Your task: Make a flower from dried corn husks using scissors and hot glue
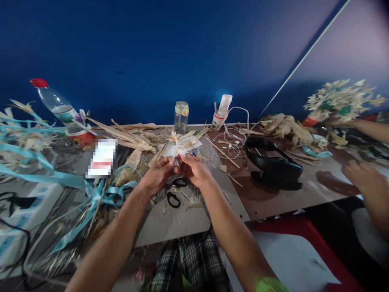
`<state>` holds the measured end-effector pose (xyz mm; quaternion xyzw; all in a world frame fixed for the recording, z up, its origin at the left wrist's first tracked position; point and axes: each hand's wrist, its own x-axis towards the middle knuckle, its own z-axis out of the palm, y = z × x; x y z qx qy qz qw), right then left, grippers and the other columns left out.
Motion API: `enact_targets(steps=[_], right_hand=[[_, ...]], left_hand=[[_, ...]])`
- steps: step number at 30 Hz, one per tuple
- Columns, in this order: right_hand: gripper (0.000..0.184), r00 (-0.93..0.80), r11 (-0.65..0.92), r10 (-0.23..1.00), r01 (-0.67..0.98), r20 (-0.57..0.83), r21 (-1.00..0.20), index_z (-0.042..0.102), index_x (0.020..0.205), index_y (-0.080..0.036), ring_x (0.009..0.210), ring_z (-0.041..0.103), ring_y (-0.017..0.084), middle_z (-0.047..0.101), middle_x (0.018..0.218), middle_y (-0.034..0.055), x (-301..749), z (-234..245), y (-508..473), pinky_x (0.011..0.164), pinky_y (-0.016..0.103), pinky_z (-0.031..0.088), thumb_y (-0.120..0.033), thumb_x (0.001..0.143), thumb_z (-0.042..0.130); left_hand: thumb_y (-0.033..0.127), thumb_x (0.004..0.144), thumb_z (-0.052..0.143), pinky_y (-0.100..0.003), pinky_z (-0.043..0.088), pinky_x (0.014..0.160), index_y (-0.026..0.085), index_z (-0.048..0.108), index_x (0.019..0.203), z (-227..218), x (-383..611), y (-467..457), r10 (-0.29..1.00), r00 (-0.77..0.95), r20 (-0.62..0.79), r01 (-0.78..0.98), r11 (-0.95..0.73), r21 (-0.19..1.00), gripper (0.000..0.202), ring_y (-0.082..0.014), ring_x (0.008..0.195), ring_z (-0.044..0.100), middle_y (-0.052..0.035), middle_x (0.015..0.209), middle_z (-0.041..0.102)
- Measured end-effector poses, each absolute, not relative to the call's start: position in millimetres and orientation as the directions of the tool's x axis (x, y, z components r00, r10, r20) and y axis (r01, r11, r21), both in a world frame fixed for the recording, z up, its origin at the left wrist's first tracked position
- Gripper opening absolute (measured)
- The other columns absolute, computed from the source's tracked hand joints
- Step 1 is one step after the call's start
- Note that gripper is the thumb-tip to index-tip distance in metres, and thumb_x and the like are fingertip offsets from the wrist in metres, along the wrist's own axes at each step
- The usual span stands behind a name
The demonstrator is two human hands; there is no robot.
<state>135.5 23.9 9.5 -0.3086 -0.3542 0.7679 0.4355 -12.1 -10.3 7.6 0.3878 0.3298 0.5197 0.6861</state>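
Both hands meet over the front of the table. My left hand [158, 173] pinches the lower end of a small pale corn-husk flower [174, 140]. From the other side my right hand [196, 169] closes its fingers on the same spot, where a bit of light blue shows. The petals point up and away from me. Just beneath the hands lie black-handled scissors [174, 199], partly covered by the fingers. White paper [194, 143] and husk scraps are spread behind the flower.
A lidded glass jar [181, 117], a paper cup [219, 120] and tangled earphones [232, 146] stand or lie behind. Left are a tilted bottle [59, 103], a phone [101, 158] and blue ribbon [103, 196]. Right are a black headset [275, 164] and another person's hand [364, 176].
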Motion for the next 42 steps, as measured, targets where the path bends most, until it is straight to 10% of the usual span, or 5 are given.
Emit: enact_targets(steps=[17,25,42], right_hand=[[0.027,-0.446,-0.365,0.890,-0.580,-0.091,-0.728,0.063,0.072,-0.014,0.042,0.050,0.008,0.057,0.051,-0.0046,127,3,22,0.042,0.020,0.043,-0.031,0.060,0.079],[0.032,-0.495,-0.389,0.864,-0.549,-0.087,-0.740,0.065,0.081,-0.014,0.045,0.055,0.011,0.062,0.056,-0.0024,129,4,21,0.043,0.023,0.045,-0.036,0.061,0.078],[0.025,-0.123,-0.139,0.988,-0.510,-0.088,-0.849,0.062,0.058,-0.016,0.046,0.041,0.006,0.055,0.051,-0.0047,121,7,18,0.045,0.022,0.034,-0.033,0.054,0.079]], left_hand=[[0.039,0.072,0.072,-0.027,0.040,0.077,0.015,0.061,0.070,5,-8,-12,0.980,0.195,-0.027,-0.192,0.065,0.979,0.027,-0.0127,0.068,0.053,-0.0015,0.065,0.061],[0.037,0.074,0.071,-0.028,0.044,0.071,0.014,0.064,0.071,9,-6,-14,0.963,0.260,-0.066,-0.400,0.169,0.901,0.024,-0.0124,0.063,0.052,-0.0020,0.062,0.057],[0.045,0.066,0.072,-0.031,0.046,0.074,0.015,0.062,0.068,21,1,-15,0.998,0.034,-0.060,-0.005,0.060,0.998,0.032,-0.0163,0.066,0.059,-0.0040,0.065,0.067]])
